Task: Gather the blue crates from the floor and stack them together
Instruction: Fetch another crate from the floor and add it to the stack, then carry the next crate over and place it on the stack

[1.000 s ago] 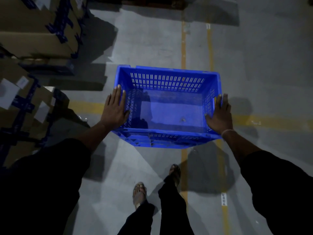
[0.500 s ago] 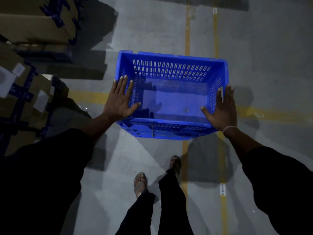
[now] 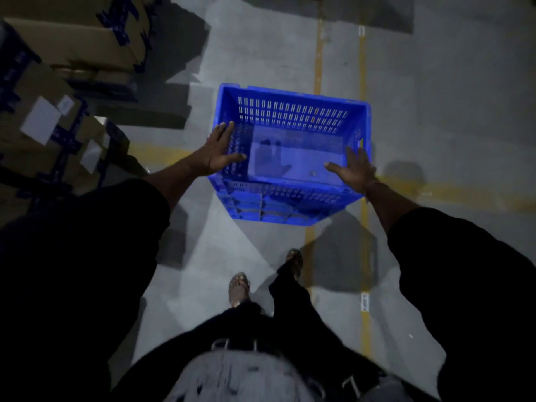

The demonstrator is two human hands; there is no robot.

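One blue slotted plastic crate (image 3: 293, 117) is in front of me, open side up and empty, low over the grey floor across a yellow line. My left hand (image 3: 219, 153) is over the crate's near-left rim with fingers spread and the thumb pointing inward. Over the near-right rim, my right hand (image 3: 355, 169) is spread the same way. Both hands lie inside the crate's outline and grip nothing. No other blue crate is in view.
Stacked cardboard boxes (image 3: 49, 132) with blue tape and white labels fill the left side. Yellow floor lines (image 3: 318, 53) run ahead and across. My sandalled feet (image 3: 239, 288) stand just behind the crate. Bare concrete lies to the right.
The crate has gone down and away from me, and its near wall now shows. Both hands have come off its side walls and are spread above the rims.
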